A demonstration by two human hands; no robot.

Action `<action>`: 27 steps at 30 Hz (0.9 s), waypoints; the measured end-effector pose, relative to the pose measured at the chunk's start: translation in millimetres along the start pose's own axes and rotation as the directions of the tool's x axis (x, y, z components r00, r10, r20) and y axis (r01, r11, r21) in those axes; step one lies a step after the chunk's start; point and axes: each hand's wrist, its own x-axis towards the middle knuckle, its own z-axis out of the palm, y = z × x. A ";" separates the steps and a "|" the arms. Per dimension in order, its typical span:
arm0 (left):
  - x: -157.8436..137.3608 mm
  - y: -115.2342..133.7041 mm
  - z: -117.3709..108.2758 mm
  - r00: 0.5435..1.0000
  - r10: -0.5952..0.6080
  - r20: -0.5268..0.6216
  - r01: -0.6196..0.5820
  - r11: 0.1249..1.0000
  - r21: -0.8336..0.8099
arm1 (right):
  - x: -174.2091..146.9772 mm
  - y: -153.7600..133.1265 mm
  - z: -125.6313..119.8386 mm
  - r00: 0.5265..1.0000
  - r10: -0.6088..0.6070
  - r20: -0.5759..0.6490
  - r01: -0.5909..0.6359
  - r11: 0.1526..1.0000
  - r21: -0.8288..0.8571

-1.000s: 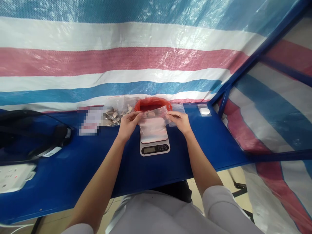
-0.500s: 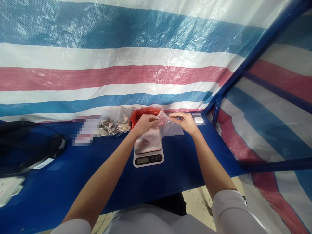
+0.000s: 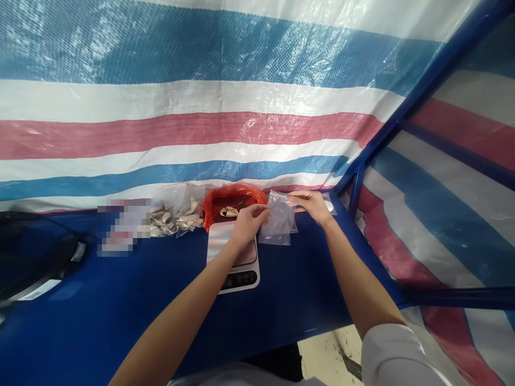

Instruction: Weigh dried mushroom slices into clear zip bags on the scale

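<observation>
A clear plastic bag [image 3: 277, 221] hangs between my two hands, flat and see-through, its lower edge over the blue table. My right hand [image 3: 313, 205] pinches its upper right corner. The fingers of my left hand [image 3: 248, 224] are closed at the bag's left edge. Under my left forearm is a white kitchen scale [image 3: 251, 262], its display partly hidden. Just behind the scale, an open red plastic bag [image 3: 209, 206] holds pale tan, curled pieces [image 3: 229, 212].
Clear bags filled with similar tan pieces [image 3: 173, 220] lie left of the red bag. A blurred-out packet [image 3: 120, 228] and a black item [image 3: 44, 257] are farther left. A small white round object [image 3: 330, 206] lies right of my right hand. Striped tarpaulin [image 3: 193, 131] walls the back.
My left hand has moved down and away from the bag's top, and the plastic bag now hangs more spread out. The view has shifted, showing the red bag's contents.
</observation>
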 end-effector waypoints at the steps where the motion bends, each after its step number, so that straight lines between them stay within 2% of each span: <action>1: -0.8 -0.9 -0.7 0.998 0.050 -0.027 -0.047 0.994 0.099 | 3.7 1.2 -4.4 1.000 0.014 0.001 -0.014 1.000 -0.002; 2: -1.9 -1.8 -1.3 0.992 0.118 -0.045 -0.107 0.973 0.207 | 7.6 2.5 -8.5 1.000 0.030 0.004 -0.030 1.000 -0.007; 4: -4.7 -3.5 -0.9 0.959 0.283 -0.016 -0.252 0.876 0.410 | 15.9 5.0 -15.3 0.998 0.057 0.013 -0.057 0.998 -0.021; 6: -7.4 -5.4 2.5 0.903 0.422 0.075 -0.388 0.728 0.566 | 24.8 7.7 -19.3 0.997 0.075 0.026 -0.074 0.996 -0.038; 8: -9.6 -7.1 8.8 0.850 0.485 0.208 -0.480 0.548 0.685 | 34.0 11.0 -20.1 0.996 0.084 0.034 -0.082 0.995 -0.064; 11: -12.3 -9.0 20.6 0.799 0.429 0.421 -0.563 0.286 0.776 | 47.2 17.7 -15.9 0.997 0.069 0.027 -0.065 0.989 -0.130; 14: -14.3 -12.3 30.7 0.777 0.307 0.550 -0.605 0.122 0.787 | 58.6 26.0 -7.1 0.999 0.033 0.030 -0.026 0.973 -0.231; 17: -15.8 -19.3 36.3 0.786 0.231 0.574 -0.599 0.051 0.799 | 66.0 32.6 2.1 0.998 -0.027 0.061 0.048 0.925 -0.376; 19: -16.1 -24.8 37.8 0.795 0.202 0.572 -0.589 0.034 0.807 | 66.6 33.5 5.9 0.990 -0.114 0.086 0.142 0.851 -0.505; 23: -15.3 -31.9 38.1 0.806 0.184 0.563 -0.578 0.042 0.815 | 52.6 25.3 7.3 0.948 -0.291 0.128 0.284 0.592 -0.754; 25: -14.4 -32.8 38.2 0.808 0.196 0.556 -0.575 0.056 0.816 | 40.3 20.6 8.1 0.916 -0.379 0.135 0.314 0.464 -0.828; 27: -13.6 -32.8 38.6 0.811 0.208 0.547 -0.570 0.068 0.819 | 29.3 20.1 10.9 0.878 -0.441 0.188 0.372 0.381 -0.847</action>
